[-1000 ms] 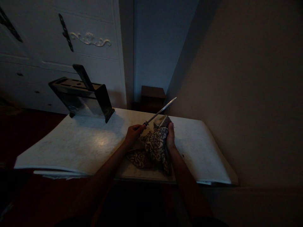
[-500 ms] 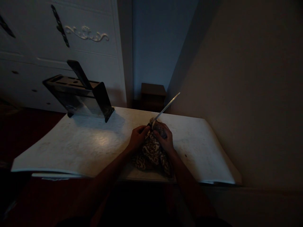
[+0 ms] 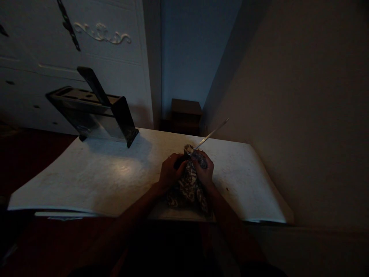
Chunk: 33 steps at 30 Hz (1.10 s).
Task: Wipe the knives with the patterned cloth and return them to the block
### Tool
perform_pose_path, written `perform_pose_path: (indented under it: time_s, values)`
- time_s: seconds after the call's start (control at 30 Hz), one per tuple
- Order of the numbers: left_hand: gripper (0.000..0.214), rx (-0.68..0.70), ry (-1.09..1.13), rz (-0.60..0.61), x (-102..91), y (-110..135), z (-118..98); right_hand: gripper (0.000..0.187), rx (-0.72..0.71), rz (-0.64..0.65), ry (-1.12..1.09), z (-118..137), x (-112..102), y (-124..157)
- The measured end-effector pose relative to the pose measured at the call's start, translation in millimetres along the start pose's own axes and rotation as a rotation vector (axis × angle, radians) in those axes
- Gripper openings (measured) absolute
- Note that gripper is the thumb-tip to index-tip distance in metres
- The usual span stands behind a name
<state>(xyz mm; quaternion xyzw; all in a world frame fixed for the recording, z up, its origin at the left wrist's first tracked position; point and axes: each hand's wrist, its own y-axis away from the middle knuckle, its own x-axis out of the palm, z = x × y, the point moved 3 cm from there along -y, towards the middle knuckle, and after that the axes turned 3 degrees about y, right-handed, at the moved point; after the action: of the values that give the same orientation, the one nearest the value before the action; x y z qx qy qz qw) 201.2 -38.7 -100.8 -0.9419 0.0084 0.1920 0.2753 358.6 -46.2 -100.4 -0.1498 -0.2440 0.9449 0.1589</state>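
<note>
A thin metal rod (image 3: 211, 133), like a sharpening steel, points up and to the right over the white table (image 3: 109, 177). My left hand (image 3: 170, 172) is closed round its dark handle. My right hand (image 3: 204, 169) is closed on a patterned cloth (image 3: 187, 188), bunched against the base of the rod. The rest of the cloth hangs down between my wrists to the table's front edge. The room is dim.
A slanted knife block (image 3: 92, 111) with one dark handle sticking out stands at the table's back left. White cabinet doors (image 3: 86, 46) rise behind it. A small dark stand (image 3: 186, 115) sits in the corner, and a plain wall (image 3: 302, 115) runs along the right.
My right hand has come in from the cloth's right side and closed the cloth round the rod's base beside my left hand. The rod's tip has swung a little to the right.
</note>
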Motion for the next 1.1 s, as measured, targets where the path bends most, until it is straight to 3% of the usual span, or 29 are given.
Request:
perform_pose_path:
  time_s: [0.33, 0.6, 0.73, 1.0, 1.1]
  values:
    - [0.031, 0.022, 0.149, 0.13, 2.1, 1.6, -7.6, 0.023, -0.001, -0.038, 0.094, -5.4, -3.9, 1.1]
    - [0.033, -0.344, 0.42, 0.125, 6.0, -1.8, -6.6, 0.031, 0.219, -0.129, -0.006, -15.6, 0.5, -0.8]
    - [0.032, -0.439, 0.543, 0.092, 7.5, -3.1, -4.6, 0.032, 0.295, -0.152, -0.065, -19.6, 4.3, -1.4]
    - [0.037, -0.733, 0.883, 0.125, 12.4, -3.0, -1.1, 0.029, 0.33, -0.198, -0.063, -21.2, 4.8, -3.0]
    - [0.039, -0.744, 0.989, 0.17, 11.4, -4.8, -5.8, 0.028, 0.361, -0.226, -0.079, -21.0, 5.2, -4.7]
